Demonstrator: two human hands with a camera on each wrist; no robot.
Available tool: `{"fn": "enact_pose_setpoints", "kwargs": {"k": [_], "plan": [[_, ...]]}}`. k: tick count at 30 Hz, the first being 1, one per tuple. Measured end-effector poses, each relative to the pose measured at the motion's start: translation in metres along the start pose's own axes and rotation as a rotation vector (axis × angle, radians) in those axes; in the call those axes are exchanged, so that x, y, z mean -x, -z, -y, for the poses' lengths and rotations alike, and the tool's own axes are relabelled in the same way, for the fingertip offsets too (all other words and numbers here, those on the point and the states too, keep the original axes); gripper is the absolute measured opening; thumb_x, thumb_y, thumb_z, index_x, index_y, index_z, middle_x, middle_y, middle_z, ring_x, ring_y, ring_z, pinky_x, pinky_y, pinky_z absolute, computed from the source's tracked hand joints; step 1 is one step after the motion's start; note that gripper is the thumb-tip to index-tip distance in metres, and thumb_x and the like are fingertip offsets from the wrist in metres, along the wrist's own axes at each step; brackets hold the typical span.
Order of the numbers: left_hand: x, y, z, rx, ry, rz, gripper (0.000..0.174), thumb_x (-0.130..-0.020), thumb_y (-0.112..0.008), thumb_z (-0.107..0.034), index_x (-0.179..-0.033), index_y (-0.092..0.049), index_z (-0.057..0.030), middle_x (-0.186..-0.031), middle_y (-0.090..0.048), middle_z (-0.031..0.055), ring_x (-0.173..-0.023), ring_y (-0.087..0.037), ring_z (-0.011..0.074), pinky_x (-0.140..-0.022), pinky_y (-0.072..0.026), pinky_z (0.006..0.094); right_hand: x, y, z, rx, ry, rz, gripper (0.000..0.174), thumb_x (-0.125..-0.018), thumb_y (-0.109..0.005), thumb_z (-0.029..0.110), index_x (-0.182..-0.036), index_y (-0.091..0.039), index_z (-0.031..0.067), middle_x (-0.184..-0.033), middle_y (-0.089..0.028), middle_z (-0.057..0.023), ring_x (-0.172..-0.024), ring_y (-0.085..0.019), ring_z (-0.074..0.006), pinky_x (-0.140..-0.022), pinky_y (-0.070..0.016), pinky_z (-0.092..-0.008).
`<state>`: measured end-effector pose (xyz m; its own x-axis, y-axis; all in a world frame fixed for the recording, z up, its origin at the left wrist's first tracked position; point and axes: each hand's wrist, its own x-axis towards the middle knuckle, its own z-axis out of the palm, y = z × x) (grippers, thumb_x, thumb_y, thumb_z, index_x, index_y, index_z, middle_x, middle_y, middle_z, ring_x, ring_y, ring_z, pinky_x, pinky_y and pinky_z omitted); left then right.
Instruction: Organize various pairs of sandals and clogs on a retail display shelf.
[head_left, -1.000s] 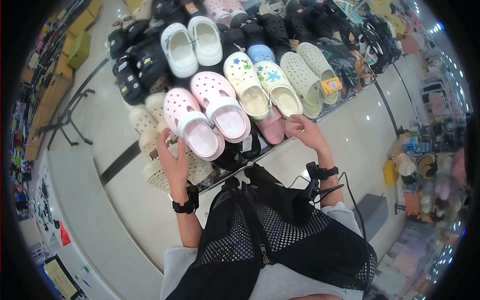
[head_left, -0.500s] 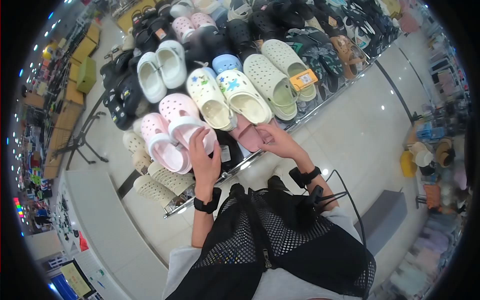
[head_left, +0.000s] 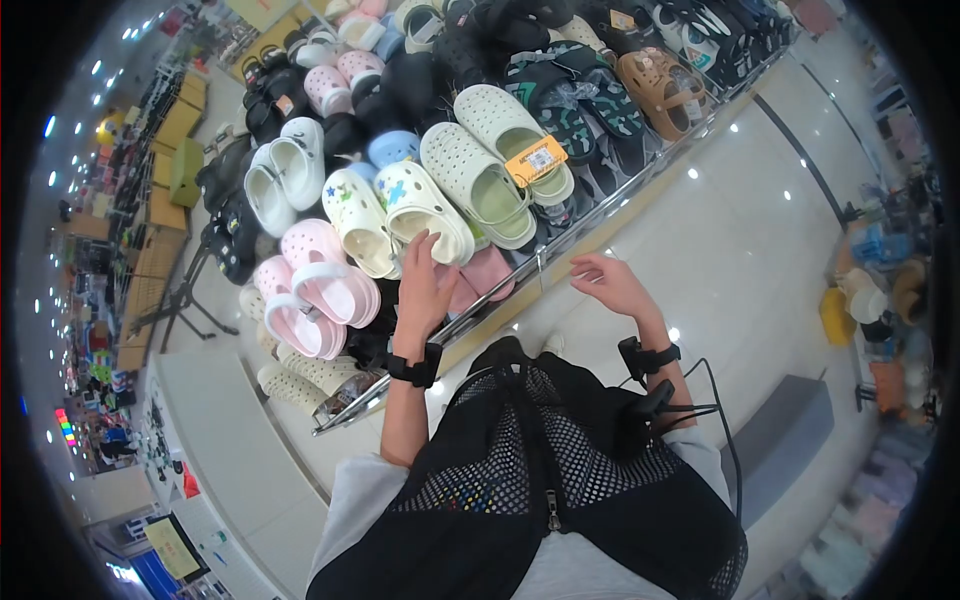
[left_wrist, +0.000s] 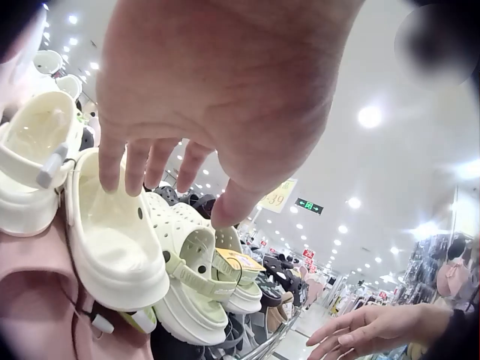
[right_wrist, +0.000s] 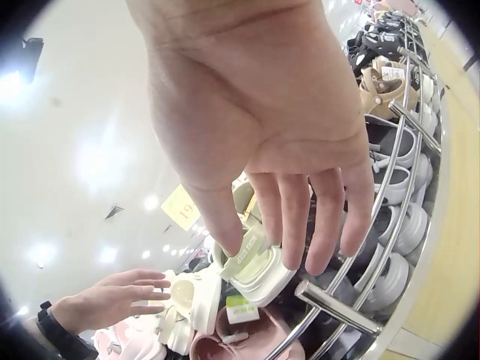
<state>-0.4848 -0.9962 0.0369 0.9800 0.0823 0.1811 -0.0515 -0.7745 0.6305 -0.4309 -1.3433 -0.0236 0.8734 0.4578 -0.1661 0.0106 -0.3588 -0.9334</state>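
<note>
The left hand (head_left: 422, 290) is held with fingers spread at the heel end of a cream clog with star charms (head_left: 428, 222); whether it touches the clog I cannot tell. In the left wrist view the fingertips hang over that clog's opening (left_wrist: 116, 240). The right hand (head_left: 612, 287) hovers past the display's metal edge rail (head_left: 640, 183), fingers relaxed, holding nothing. Sage-green clogs (head_left: 478, 183) with an orange tag (head_left: 536, 161) lie beside the cream pair. Pink-and-white clogs (head_left: 335, 290) sit left of the left hand, and dusty-pink slippers (head_left: 486, 272) lie under the cream clogs.
Rows of black clogs, camouflage clogs (head_left: 600, 98) and a brown pair (head_left: 660, 90) extend back along the rack. A long white counter (head_left: 225, 420) stands at the left, and a grey bench (head_left: 785, 445) at the right on the tiled floor.
The view has shifted rightward along the rack. The left hand has gone from the pink-and-white clogs to the cream pair. The right hand has moved off the dusty-pink slippers, out beyond the rail.
</note>
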Motion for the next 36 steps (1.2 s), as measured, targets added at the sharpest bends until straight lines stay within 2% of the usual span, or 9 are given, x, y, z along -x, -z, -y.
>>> {"fn": "enact_pose_setpoints", "kwargs": {"k": [8,13,17,22,26,28,32,34,36], "plan": [[-0.065,0.005,0.0,-0.058,-0.094,-0.068,0.057,-0.092,-0.073,-0.017,-0.143,-0.051,-0.0028,-0.148,-0.05,0.0237,-0.135,-0.051,0.0446,-0.112,-0.0435,0.0488,-0.026,0.039,0.015,0.033,0.034,-0.007,0.044,-0.094,-0.075,0.017,-0.134,-0.064,0.0013,-0.115,-0.076,-0.0127,-0.099,-0.073,-0.0208,-0.09,-0.0575,-0.0354],[-0.116,-0.001,0.004,-0.054,-0.038,-0.004,0.064,-0.09,-0.079,-0.02,-0.143,-0.05,-0.0016,-0.145,-0.052,0.0242,-0.134,-0.051,0.0429,-0.112,-0.0445,0.0461,-0.059,0.07,0.038,0.032,0.101,0.034,0.043,-0.094,-0.075,0.016,-0.133,-0.063,0.0009,-0.113,-0.075,-0.0107,-0.1,-0.072,-0.0197,-0.091,-0.0568,-0.0346],[-0.161,-0.009,0.025,-0.063,-0.03,0.006,0.072,-0.088,-0.081,-0.024,-0.146,-0.047,0.0003,-0.143,-0.054,0.0249,-0.133,-0.052,0.0434,-0.112,-0.0445,0.0461,-0.108,0.102,0.068,0.105,0.157,0.1,0.043,-0.095,-0.075,0.017,-0.133,-0.063,0.0006,-0.114,-0.075,-0.01,-0.101,-0.071,-0.0186,-0.092,-0.0562,-0.0342],[-0.212,-0.012,0.05,-0.081,0.127,0.075,0.087,-0.083,-0.087,-0.033,-0.151,-0.044,0.0012,-0.146,-0.054,0.0254,-0.135,-0.052,0.0429,-0.114,-0.0433,0.0466,-0.197,0.125,0.126,0.259,0.245,0.146,0.045,-0.095,-0.076,0.018,-0.133,-0.062,0.0001,-0.119,-0.073,-0.0108,-0.104,-0.07,-0.0188,-0.093,-0.0552,-0.0333],[-0.248,-0.015,0.075,-0.056,0.345,0.214,0.097,-0.079,-0.09,-0.038,-0.153,-0.043,0.0026,-0.15,-0.053,0.0262,-0.138,-0.052,0.0414,-0.115,-0.0435,0.0447,-0.287,0.118,0.143,0.449,0.338,0.202,0.058,-0.091,-0.08,0.026,-0.139,-0.059,0.0,-0.129,-0.069,-0.0146,-0.115,-0.066,-0.0231,-0.098,-0.0535,-0.0356],[-0.259,-0.012,0.082,0.0,0.428,0.39,0.097,-0.077,-0.09,-0.041,-0.151,-0.045,0.0023,-0.144,-0.059,0.0256,-0.134,-0.057,0.0395,-0.112,-0.046,0.0434,-0.331,0.106,0.136,0.442,0.307,0.255,0.067,-0.089,-0.082,0.033,-0.142,-0.057,-0.0009,-0.134,-0.067,-0.0165,-0.122,-0.064,-0.0269,-0.101,-0.0522,-0.0376],[-0.263,-0.018,0.104,0.147,0.412,0.369,0.091,-0.077,-0.09,-0.043,-0.147,-0.052,0.0022,-0.136,-0.066,0.0233,-0.126,-0.064,0.0355,-0.108,-0.0485,0.0408,-0.384,0.079,0.126,0.515,0.306,0.284,0.077,-0.088,-0.082,0.042,-0.144,-0.055,-0.0028,-0.136,-0.066,-0.0212,-0.126,-0.064,-0.0318,-0.104,-0.0512,-0.0385],[-0.263,-0.013,0.102,0.271,0.432,0.36,0.084,-0.078,-0.09,-0.043,-0.141,-0.058,0.0027,-0.13,-0.069,0.0207,-0.119,-0.067,0.0315,-0.104,-0.0497,0.0383,-0.399,0.07,0.132,0.565,0.157,0.416,0.084,-0.084,-0.084,0.046,-0.145,-0.054,-0.0043,-0.135,-0.066,-0.0233,-0.124,-0.065,-0.0327,-0.104,-0.0516,-0.0383],[-0.265,-0.009,0.099,0.312,0.457,0.361,0.08,-0.077,-0.092,-0.036,-0.139,-0.06,0.0032,-0.129,-0.07,0.0162,-0.118,-0.066,0.0261,-0.104,-0.0489,0.0356,-0.417,0.062,0.139,0.647,0.147,0.445,0.089,-0.081,-0.086,0.049,-0.144,-0.055,-0.0047,-0.133,-0.067,-0.0238,-0.122,-0.066,-0.0321,-0.103,-0.0519,-0.0373]]}}
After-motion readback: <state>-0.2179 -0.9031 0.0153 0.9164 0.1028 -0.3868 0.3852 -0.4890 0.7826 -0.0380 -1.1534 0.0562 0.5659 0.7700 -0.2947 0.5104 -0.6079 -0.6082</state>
